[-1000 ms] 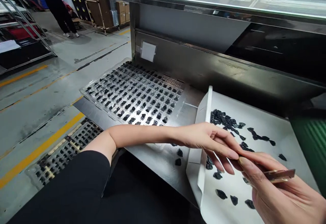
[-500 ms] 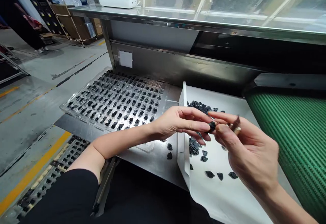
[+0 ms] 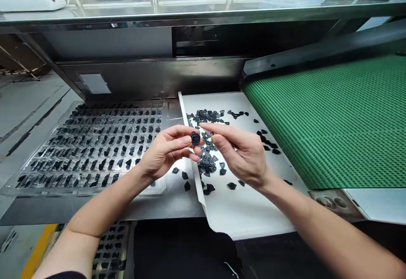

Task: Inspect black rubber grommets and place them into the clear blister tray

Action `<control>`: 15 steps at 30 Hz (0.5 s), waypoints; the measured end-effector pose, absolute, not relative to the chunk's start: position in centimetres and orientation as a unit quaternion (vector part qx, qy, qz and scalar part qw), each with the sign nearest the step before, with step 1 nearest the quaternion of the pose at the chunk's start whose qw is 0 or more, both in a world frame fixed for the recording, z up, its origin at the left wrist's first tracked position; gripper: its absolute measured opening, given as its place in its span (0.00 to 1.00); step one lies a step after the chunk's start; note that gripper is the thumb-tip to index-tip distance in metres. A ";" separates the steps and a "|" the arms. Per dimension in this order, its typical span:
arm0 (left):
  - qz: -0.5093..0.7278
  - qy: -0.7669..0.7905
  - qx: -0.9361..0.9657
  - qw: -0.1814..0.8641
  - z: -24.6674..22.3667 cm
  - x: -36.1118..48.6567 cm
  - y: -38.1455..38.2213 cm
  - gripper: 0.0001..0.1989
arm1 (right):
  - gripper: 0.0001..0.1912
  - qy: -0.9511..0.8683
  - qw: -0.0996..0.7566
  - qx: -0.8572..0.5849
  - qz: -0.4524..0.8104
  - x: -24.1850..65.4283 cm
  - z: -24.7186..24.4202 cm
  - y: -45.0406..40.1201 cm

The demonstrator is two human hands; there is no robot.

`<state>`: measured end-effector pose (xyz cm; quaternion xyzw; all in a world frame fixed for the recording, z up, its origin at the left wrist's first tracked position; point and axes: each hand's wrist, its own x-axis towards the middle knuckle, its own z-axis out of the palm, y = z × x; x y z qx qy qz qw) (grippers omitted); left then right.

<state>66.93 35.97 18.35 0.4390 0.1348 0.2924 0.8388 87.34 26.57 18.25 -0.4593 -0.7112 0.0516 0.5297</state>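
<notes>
Between its thumb and fingertips, my left hand (image 3: 169, 150) pinches a small round black part (image 3: 195, 138) with a patterned face. Just right of it, my right hand (image 3: 242, 150) has its thumb and index finger brought toward each other, the other fingers curled; whatever they hold, if anything, is too small to make out. Under and around the hands, a pile of black parts (image 3: 207, 163) lies on a white sheet (image 3: 250, 215) with a raised left edge. On the left is a clear compartment tray (image 3: 163, 186) with black parts in its cells.
A green conveyor belt (image 3: 336, 122) slopes along the right. Several loose parts lie on the metal table (image 3: 187, 207) between tray and sheet. A metal shelf (image 3: 203, 20) crosses above, with a white device (image 3: 31, 0) on it. Another filled tray (image 3: 112, 249) sits below the table.
The view has swung right, showing more of the belt. My hands, close together before at the black part, are now apart, with the part staying in my left hand and its patterned face visible.
</notes>
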 end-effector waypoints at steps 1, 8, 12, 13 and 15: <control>0.297 0.140 0.436 0.838 18.3 67.0 36.0 0.08 | 0.16 -0.715 0.527 -0.457 0.047 87.4 18.2 26.6; 0.314 0.162 0.420 0.836 17.9 67.3 36.2 0.10 | 0.19 -0.738 0.504 -0.447 0.022 87.7 18.2 26.5; 0.328 0.173 0.416 0.830 17.8 67.4 36.2 0.09 | 0.20 -0.753 0.477 -0.454 0.016 87.8 18.2 26.4; 0.333 0.176 0.417 0.827 17.8 67.4 36.1 0.10 | 0.20 -0.755 0.470 -0.457 0.012 87.8 18.2 26.4; 0.340 0.184 0.420 0.821 17.9 67.4 36.1 0.10 | 0.20 -0.759 0.457 -0.464 0.004 87.9 18.1 26.3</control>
